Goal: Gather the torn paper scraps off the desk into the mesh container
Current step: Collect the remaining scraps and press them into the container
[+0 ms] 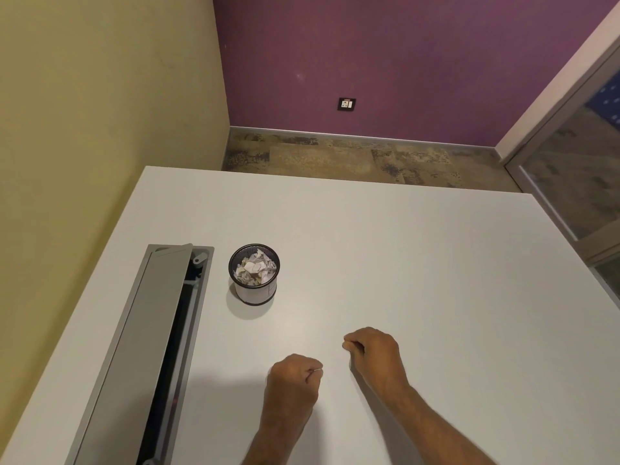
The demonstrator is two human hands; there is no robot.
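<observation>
No loose scraps on the white desk (402, 263); black mesh cup (254, 273) at eleven o'clock holds crumpled paper (255, 268). Our left hand (293, 377) pinches a white sliver; right hand (374, 350) fingers curled, contents unclear.

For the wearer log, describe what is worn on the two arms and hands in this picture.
Nothing is worn that shows. The left hand and the right hand are bare, with no gloves, rings, watch or bands visible. Both forearms are bare as far as the lower edge of the picture; no sleeve comes into view.
</observation>
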